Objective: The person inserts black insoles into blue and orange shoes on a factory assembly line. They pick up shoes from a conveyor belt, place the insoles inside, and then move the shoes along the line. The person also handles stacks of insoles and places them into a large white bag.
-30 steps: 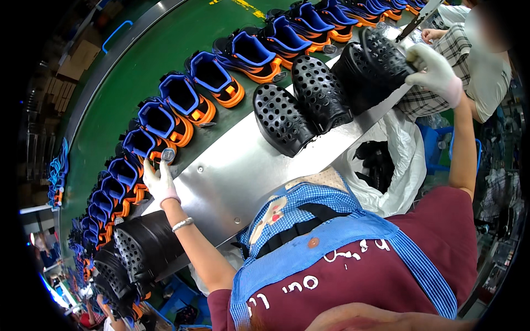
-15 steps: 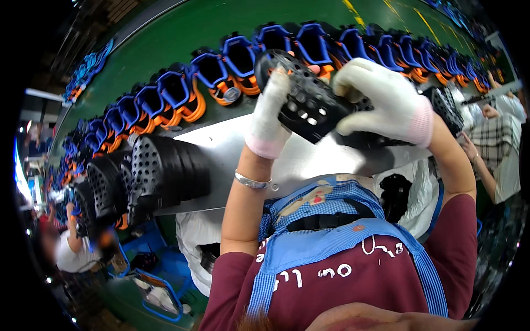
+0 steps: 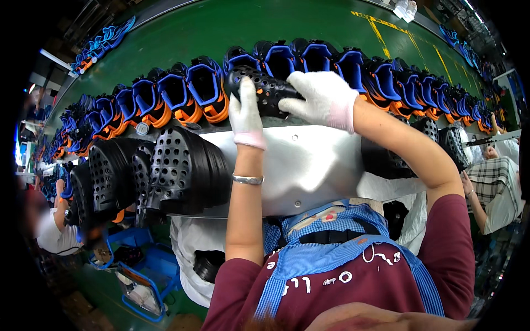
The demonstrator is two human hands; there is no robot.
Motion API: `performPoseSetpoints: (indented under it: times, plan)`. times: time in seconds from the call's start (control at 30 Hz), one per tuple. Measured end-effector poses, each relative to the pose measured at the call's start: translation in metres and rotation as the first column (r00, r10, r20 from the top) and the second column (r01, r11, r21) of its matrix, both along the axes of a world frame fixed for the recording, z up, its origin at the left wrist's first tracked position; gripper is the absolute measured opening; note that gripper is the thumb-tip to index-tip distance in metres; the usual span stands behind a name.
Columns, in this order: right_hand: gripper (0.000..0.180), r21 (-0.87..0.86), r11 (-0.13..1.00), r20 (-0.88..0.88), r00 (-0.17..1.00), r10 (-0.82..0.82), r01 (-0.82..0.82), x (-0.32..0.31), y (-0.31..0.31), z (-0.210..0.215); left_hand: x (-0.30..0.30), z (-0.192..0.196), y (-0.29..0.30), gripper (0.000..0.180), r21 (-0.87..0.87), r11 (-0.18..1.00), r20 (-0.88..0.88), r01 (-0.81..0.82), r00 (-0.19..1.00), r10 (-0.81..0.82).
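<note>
Both my hands, in white gloves with pink cuffs, hold a black plastic shoe insert [image 3: 264, 91] full of round holes. My left hand [image 3: 246, 115] grips its left end, thumb on top. At its right end, my right hand [image 3: 321, 101] pinches it between thumb and fingers. The insert lies level in front of the row of blue, black and orange sports shoes [image 3: 207, 85], hiding parts of those behind it. Whether it touches a shoe I cannot tell.
A metal shelf [image 3: 295, 193] lies between me and the shoes. Nested stacks of black perforated inserts [image 3: 179, 165] stand at its left, with another stack [image 3: 386, 151] at its right under my right forearm. White sacks [image 3: 187, 243] hang below. Co-workers sit at both sides.
My hands have carried the insert away from me and a little left, from above the shelf toward the shoes. It has turned from steeply tilted to nearly level. The whole view has shifted.
</note>
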State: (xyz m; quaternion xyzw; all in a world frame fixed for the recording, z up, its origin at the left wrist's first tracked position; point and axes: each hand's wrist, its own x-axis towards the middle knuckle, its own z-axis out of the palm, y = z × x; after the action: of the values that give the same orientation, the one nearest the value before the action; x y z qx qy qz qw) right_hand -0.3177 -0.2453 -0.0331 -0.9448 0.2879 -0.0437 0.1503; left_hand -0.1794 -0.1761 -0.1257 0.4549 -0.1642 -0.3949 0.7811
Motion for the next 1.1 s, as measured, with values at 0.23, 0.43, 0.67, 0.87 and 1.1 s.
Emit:
performPoseSetpoints:
  times: [0.23,0.43,0.67,0.87,1.1]
  plan:
    - [0.051,0.06,0.998,-0.255,0.967,-0.001,0.017,0.047,-0.065,0.003,0.038,-0.053,-0.001,0.035,0.314,0.946,0.724,0.086,0.622,-0.297]
    - [0.052,0.121,0.986,-0.413,0.909,-0.055,0.115,0.098,-0.091,0.009,0.044,-0.08,-0.013,0.033,0.217,0.955,0.931,-0.204,0.338,-0.139]
    - [0.036,-0.072,0.997,-0.434,0.901,-0.009,-0.025,0.14,-0.074,-0.054,0.043,-0.046,-0.026,0.027,0.557,0.798,0.829,-0.231,0.212,-0.518]
    - [0.03,-0.085,0.99,-0.529,0.847,0.048,-0.109,0.171,-0.072,-0.057,0.067,-0.043,-0.061,0.043,0.871,0.477,0.492,-0.121,0.2,-0.847]
    - [0.023,-0.211,0.953,-0.521,0.85,0.076,-0.215,0.168,-0.096,-0.092,0.064,-0.039,-0.083,0.038,0.935,0.348,0.353,-0.063,0.231,-0.907]
